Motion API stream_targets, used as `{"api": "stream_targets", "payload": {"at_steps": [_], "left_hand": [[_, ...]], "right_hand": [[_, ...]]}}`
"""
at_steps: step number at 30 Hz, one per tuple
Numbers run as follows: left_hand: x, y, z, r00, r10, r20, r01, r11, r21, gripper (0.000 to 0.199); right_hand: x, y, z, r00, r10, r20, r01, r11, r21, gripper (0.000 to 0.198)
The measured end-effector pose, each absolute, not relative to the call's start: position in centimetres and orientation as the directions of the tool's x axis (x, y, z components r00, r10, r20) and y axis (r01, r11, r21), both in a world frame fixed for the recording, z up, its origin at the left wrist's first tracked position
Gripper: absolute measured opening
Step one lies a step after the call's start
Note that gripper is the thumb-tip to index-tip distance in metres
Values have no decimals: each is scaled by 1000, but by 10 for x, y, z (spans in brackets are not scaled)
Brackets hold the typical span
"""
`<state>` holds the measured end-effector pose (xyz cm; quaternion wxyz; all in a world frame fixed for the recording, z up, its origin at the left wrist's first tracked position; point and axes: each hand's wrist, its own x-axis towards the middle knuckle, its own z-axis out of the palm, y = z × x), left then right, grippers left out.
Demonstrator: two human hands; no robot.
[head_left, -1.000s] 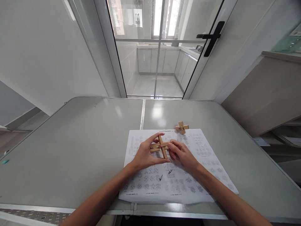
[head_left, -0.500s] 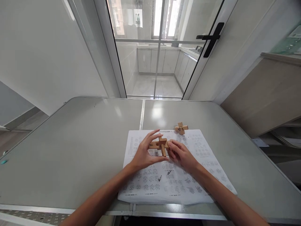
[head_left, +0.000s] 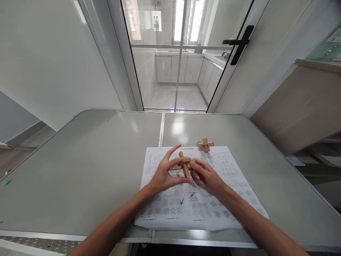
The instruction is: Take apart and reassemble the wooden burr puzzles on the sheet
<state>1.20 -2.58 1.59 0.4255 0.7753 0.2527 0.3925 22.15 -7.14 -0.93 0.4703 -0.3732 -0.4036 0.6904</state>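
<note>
Between my two hands is a wooden interlocking puzzle [head_left: 184, 171], made of crossed light-brown bars, held above a printed sheet. My left hand [head_left: 163, 174] curves around its left side, with the thumb along the lower end of one bar, a finger across the top and the index finger raised. My right hand [head_left: 204, 172] pinches the right end of the puzzle between thumb and fingers. Part of the puzzle is hidden by my fingers. Beyond my hands, a second wooden cross-shaped puzzle [head_left: 205, 145] with dark marks rests at the far edge of the sheet.
The white sheet [head_left: 173, 224], covered in small line diagrams, lies on a grey-green folding table [head_left: 87, 170] with a metal edge. Behind stands a glass door [head_left: 165, 78] with a black handle [head_left: 239, 44]. Wooden shelving [head_left: 301, 106] is at the right.
My left finger has come down over the top of the puzzle. The puzzle is turned slightly, so one bar now sticks up further and the mark on its left bar is hidden.
</note>
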Motion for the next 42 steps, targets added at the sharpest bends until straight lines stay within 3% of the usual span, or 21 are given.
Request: {"api": "stream_targets", "payload": {"at_steps": [8, 12, 20, 27, 31, 35, 38, 42], "left_hand": [[15, -30, 12, 582, 750, 314, -19, -373, 928, 32], [17, -30, 11, 544, 773, 326, 0, -388, 922, 21], [13, -25, 19, 506, 795, 334, 23, -400, 916, 20], [4, -6, 18, 236, 949, 209, 196, -257, 946, 36], [-4, 6, 7, 168, 961, 219, 391, -269, 880, 36], [-10, 13, 0, 223, 947, 230, 663, -320, 676, 29], [-12, 15, -3, 263, 926, 271, 737, -374, 562, 30], [-13, 17, -7, 283, 905, 319, 757, -414, 504, 27]], "right_hand": [[219, -70, -8, -194, 964, -180, -375, -242, -895, 43], [220, -69, -4, -151, 972, -178, -375, -223, -900, 45], [229, -64, -5, 38, 983, -177, -446, -142, -884, 41], [232, -64, -9, 23, 985, -171, -434, -144, -889, 42], [228, -66, -6, -10, 990, -140, -356, -134, -925, 47], [224, -68, 2, -23, 991, -129, -310, -130, -942, 48], [223, -68, 5, -33, 991, -133, -309, -137, -941, 49], [225, -69, 4, -47, 991, -128, -307, -136, -942, 46]]}}
